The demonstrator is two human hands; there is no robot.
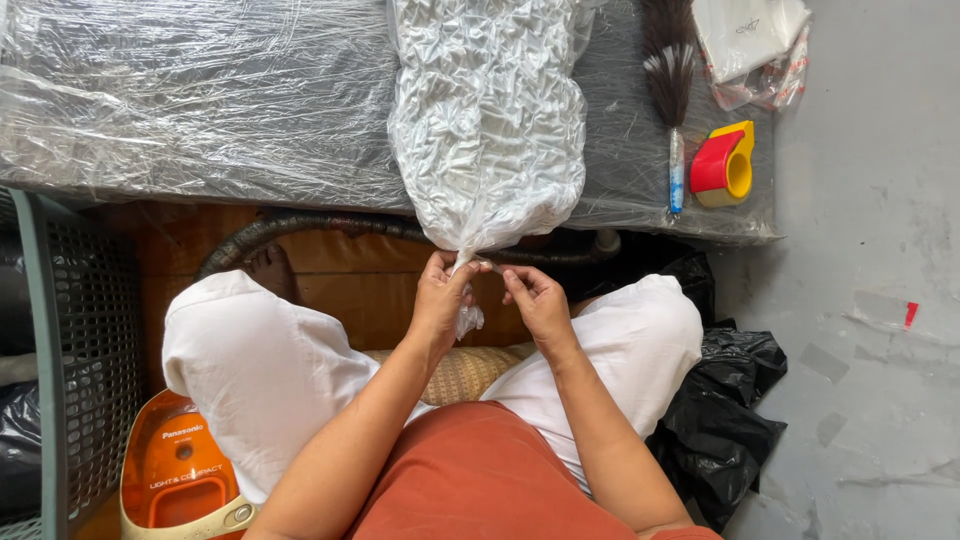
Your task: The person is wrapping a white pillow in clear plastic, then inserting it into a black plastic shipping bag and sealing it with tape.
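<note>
Only the head view here, looking straight down at our lap. The thing we're working on is the crinkled vacuum-packed bag (487,120), clear plastic sucked tight around something white. It lies on the plastic-wrapped low table (200,110), and its long axis runs 12 to 6 o'clock, the fat end up top and the bag tapering to a gathered neck (466,252) that hangs over the table's near edge, right toward us.

Both hands meet at that neck. Our left hand (440,295) is pinched closed on the twisted tail of plastic, thumb and fingers around it, with a loose bit of film dangling below the grip. Our right hand (535,300) sits just beside it at about 3 o'clock, fingers curled in toward the neck; fingertips look to be touching the plastic, but we can't tell for sure if it's actually gripping anything. So the left hand is the one truly on the bag, and the bulk of the bag lies at 12 o'clock from both hands.

Around it: the vacuum cleaner hose (300,225) curves under the table edge behind the neck, the orange vacuum cleaner (175,470) is down at 8 o'clock by our knee, and the feather duster (672,90) and red-and-yellow tape dispenser (722,165) sit on the table at 2 o'clock.
</note>
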